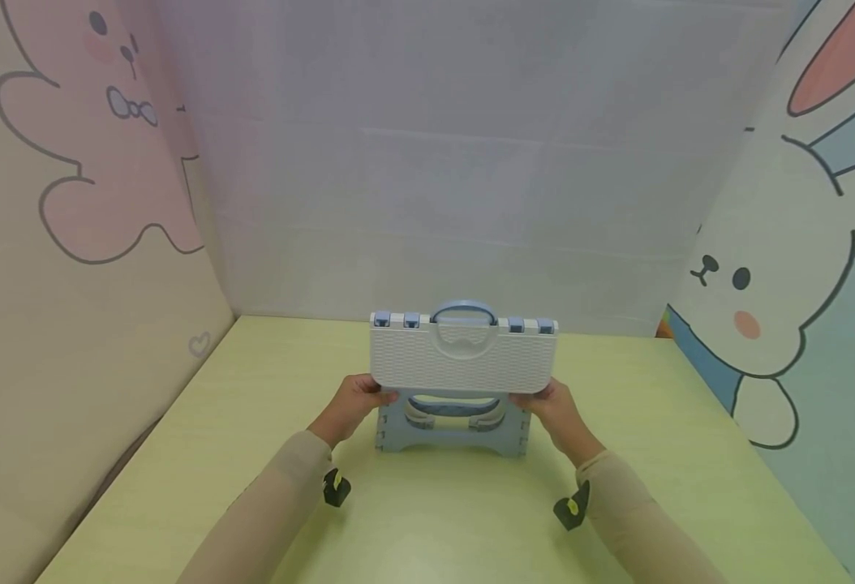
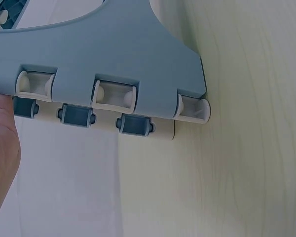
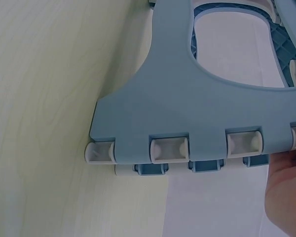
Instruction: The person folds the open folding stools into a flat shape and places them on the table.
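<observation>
A blue and white folding step stool [image 1: 401, 357] stands upright at the middle of the table, its white textured panel facing me. A blue carrying handle [image 1: 464, 306] arches over its top edge. Below the panel, a blue leg frame [image 1: 453, 442] with a wide cutout reaches down to the tabletop. My left hand [image 1: 354, 403] grips the stool's left side just under the panel, thumb in front. On the opposite side my right hand [image 1: 555, 407] holds it the same way. Both wrist views show hinge knuckles along the leg frame [image 2: 123, 54] [image 3: 172, 111]; most fingers are hidden behind the stool.
The pale yellow-green table [image 1: 289, 357] extends around the stool. A plain whitish wall covering [image 1: 435, 162] rises behind it. Side walls with cartoon drawings, one a rabbit [image 1: 771, 284], border the table left and right.
</observation>
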`<move>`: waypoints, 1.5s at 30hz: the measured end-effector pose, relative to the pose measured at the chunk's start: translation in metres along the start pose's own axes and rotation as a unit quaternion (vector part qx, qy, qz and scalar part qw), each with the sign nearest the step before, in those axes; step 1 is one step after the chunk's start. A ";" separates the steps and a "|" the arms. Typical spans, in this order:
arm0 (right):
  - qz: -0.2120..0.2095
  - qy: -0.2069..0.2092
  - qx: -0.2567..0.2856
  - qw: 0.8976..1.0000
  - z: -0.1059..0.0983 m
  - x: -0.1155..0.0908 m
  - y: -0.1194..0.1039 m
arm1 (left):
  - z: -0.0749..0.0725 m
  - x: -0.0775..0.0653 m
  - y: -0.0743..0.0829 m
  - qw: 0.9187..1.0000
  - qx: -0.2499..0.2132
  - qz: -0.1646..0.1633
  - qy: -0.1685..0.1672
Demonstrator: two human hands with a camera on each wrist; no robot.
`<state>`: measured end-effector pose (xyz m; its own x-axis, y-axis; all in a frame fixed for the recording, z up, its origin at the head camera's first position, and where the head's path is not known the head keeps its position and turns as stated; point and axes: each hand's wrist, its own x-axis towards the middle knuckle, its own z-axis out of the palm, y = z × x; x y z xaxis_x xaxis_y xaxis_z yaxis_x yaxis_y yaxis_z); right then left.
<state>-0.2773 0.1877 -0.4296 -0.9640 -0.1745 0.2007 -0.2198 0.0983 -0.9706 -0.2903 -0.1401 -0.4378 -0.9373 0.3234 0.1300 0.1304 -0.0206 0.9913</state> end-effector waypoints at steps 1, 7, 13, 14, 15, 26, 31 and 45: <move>0.000 0.000 0.001 1.000 0.000 0.000 0.000 | 0.000 0.000 0.000 1.000 -0.001 0.001 -0.001; 0.001 -0.002 0.002 1.000 -0.001 0.001 0.000 | -0.001 0.001 -0.001 1.000 -0.008 0.004 -0.006; 0.003 0.000 0.006 1.000 -0.001 0.001 -0.002 | -0.001 0.003 -0.002 1.000 -0.009 0.002 -0.005; 0.005 0.000 0.006 1.000 -0.001 0.001 -0.003 | -0.001 0.003 -0.002 1.000 -0.008 0.002 -0.005; 0.007 -0.001 0.006 1.000 -0.001 0.001 -0.003 | -0.001 0.003 -0.002 1.000 -0.008 0.001 -0.005; 0.008 0.003 0.013 1.000 0.000 0.001 -0.002 | -0.002 0.003 -0.002 1.000 0.009 -0.002 -0.004; 0.005 0.001 0.006 1.000 0.000 0.001 -0.003 | -0.003 0.003 -0.003 1.000 0.010 -0.010 -0.004; 0.007 0.002 0.013 1.000 0.001 0.000 -0.003 | -0.002 0.004 -0.002 1.000 0.011 -0.006 -0.004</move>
<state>-0.2769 0.1869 -0.4272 -0.9677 -0.1692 0.1871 -0.2020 0.0752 -0.9765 -0.2946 -0.1410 -0.4389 -0.9365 0.3304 0.1177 0.1258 0.0034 0.9920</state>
